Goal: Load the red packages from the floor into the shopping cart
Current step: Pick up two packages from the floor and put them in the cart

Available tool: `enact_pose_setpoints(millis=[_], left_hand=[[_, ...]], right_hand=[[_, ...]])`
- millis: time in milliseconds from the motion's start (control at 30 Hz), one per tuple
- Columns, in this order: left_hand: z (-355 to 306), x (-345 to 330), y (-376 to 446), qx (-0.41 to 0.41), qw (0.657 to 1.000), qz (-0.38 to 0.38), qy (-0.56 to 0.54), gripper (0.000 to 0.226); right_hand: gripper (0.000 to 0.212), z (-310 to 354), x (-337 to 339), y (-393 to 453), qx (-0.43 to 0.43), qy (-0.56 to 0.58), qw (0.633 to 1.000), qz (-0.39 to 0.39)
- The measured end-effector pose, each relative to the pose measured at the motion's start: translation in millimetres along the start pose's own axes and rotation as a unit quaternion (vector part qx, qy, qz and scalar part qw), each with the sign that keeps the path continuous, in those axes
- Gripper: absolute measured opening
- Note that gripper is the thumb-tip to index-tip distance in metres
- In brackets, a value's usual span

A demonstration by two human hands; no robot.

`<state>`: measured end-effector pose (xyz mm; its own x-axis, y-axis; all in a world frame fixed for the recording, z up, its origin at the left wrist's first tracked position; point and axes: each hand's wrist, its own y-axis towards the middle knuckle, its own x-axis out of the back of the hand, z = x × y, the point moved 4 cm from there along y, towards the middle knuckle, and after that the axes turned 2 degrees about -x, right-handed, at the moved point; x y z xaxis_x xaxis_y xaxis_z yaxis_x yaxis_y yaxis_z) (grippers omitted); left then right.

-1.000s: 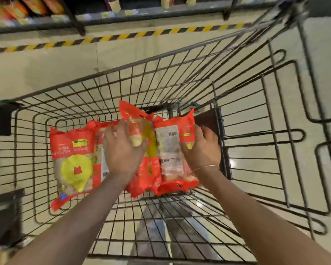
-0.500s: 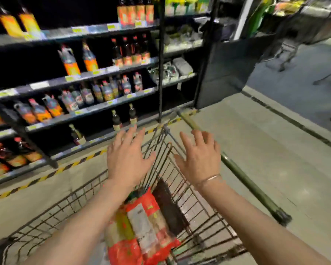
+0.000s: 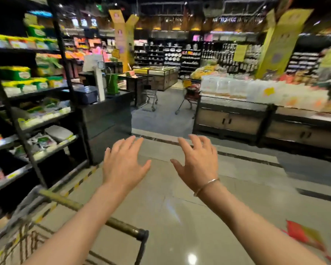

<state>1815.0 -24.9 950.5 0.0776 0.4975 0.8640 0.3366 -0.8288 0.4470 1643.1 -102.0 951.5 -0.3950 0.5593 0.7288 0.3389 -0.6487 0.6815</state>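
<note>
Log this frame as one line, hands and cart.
left hand: open, empty | right hand: open, empty | cart: lower left, handle visible | red package: on floor, lower right, blurred

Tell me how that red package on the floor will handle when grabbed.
The red package looks like a soft plastic bag, so it will probably flop and sag. It lies flat, so rolling seems unlikely. It is blurred; weight is unclear.

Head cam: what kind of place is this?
A supermarket, almost certainly. Stocked shelves line the left side, a shopping cart sits at lower left, and display counters piled with packaged goods stand ahead. Both hands are empty.
</note>
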Motion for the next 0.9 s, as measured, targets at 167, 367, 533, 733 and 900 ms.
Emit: enact_pose_setpoints(millis=[167, 367, 533, 733, 900], left_hand=[[-126.6, -37.1, 24.4, -0.084, 0.994, 0.024, -0.061, 0.071], [-262.5, -83.4, 25.9, -0.176, 0.976, 0.050, -0.115, 0.072], [-359.7, -114.0, 18.0, -0.272, 0.948, 0.088, -0.141, 0.071], [-472.8, -153.7, 15.4, -0.371, 0.907, 0.119, -0.159, 0.069], [-538.3, -193.6, 32.8, -0.437, 0.876, 0.117, -0.166, 0.066]], right_hand=[[0.060, -123.6, 33.4, -11.1, -0.060, -0.067, 0.996, -0.021], [0.059, -253.6, 71.6, -52.0, -0.145, -0.134, 0.980, -0.019], [0.059, -342.5, 111.3, -93.2, -0.226, -0.188, 0.955, -0.032], [0.056, -433.8, 141.7, -150.1, -0.332, -0.253, 0.908, -0.031], [0.060, -488.7, 129.7, -162.6, -0.382, -0.281, 0.880, -0.019]])
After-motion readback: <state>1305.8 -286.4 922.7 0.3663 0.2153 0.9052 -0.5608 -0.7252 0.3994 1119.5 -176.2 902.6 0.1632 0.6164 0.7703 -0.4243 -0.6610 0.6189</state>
